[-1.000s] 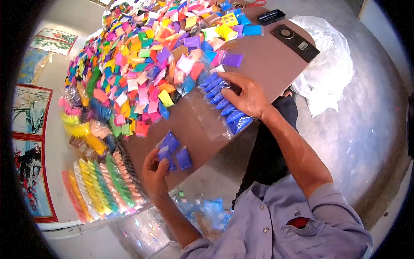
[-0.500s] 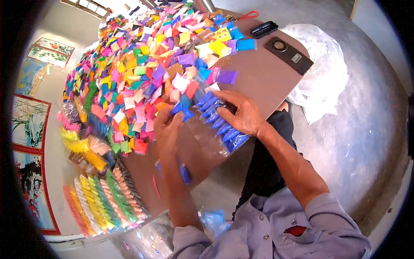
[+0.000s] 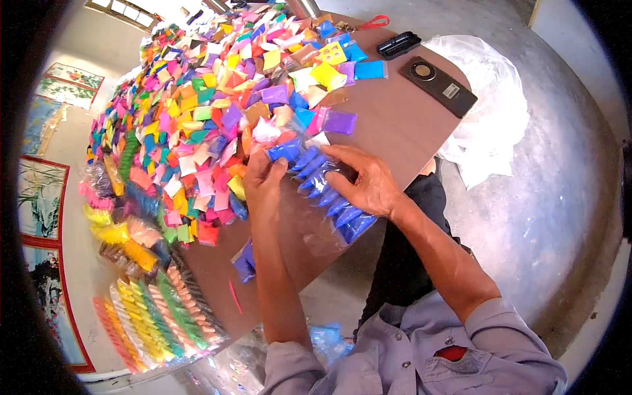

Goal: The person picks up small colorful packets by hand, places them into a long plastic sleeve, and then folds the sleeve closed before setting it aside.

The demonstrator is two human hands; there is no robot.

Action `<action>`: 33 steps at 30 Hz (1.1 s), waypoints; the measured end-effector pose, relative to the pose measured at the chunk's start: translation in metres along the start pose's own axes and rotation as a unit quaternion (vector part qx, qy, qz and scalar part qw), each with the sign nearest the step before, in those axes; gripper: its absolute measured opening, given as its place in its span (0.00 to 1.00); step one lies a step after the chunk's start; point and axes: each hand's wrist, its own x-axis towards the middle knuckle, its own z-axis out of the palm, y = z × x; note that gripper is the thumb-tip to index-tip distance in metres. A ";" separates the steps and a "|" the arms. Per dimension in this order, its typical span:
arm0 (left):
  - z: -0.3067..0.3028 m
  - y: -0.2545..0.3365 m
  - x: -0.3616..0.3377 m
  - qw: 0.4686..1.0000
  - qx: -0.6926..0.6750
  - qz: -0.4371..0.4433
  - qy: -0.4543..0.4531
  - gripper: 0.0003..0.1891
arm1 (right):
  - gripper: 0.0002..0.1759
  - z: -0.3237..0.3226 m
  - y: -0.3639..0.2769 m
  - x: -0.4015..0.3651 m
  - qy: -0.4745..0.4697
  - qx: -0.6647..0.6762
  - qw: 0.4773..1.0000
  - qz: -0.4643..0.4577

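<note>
My left hand (image 3: 265,181) pinches a small blue packet (image 3: 284,149) between thumb and fingers, at the upper end of a row of similar blue packets (image 3: 347,216). The row lies overlapped in a clear plastic bag (image 3: 321,240) on the table. My right hand (image 3: 370,183) grips the side of this bag, its thumb pressed on the packets and its fingers partly hidden behind them. Beside my left forearm lie loose blue packets (image 3: 245,264), partly covered by the arm.
A large heap of coloured packets (image 3: 197,112) covers the table's far side. Filled bags of packet rows (image 3: 155,316) lie at the left. A black scale-like device (image 3: 440,87), a black case (image 3: 399,45) and a pink stick (image 3: 235,297) rest on the brown table (image 3: 395,125).
My left hand has brought its blue packet over against the upper end of the row. My right hand stays on the bag. The view has shifted slightly.
</note>
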 end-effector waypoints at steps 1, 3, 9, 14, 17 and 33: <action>0.008 0.004 0.000 1.000 -0.009 -0.019 -0.020 0.12 | 0.28 0.000 0.000 0.000 0.002 -0.010 1.000 -0.009; 0.011 0.005 0.001 0.998 -0.017 -0.037 -0.039 0.12 | 0.28 0.000 -0.001 0.001 0.004 -0.019 1.000 -0.019; -0.001 -0.002 0.005 0.990 0.135 -0.033 -0.036 0.13 | 0.29 0.001 0.002 0.001 0.008 -0.015 1.000 -0.023; 0.010 0.008 0.003 0.992 0.121 0.024 -0.027 0.15 | 0.28 0.001 0.003 0.001 0.001 -0.013 1.000 -0.017; 0.002 0.000 0.011 0.993 0.097 0.000 -0.062 0.14 | 0.29 0.000 0.001 0.001 -0.002 -0.024 1.000 -0.017; 0.024 0.021 0.005 0.956 0.268 0.090 -0.081 0.14 | 0.29 0.000 -0.008 0.000 0.003 0.007 1.000 0.020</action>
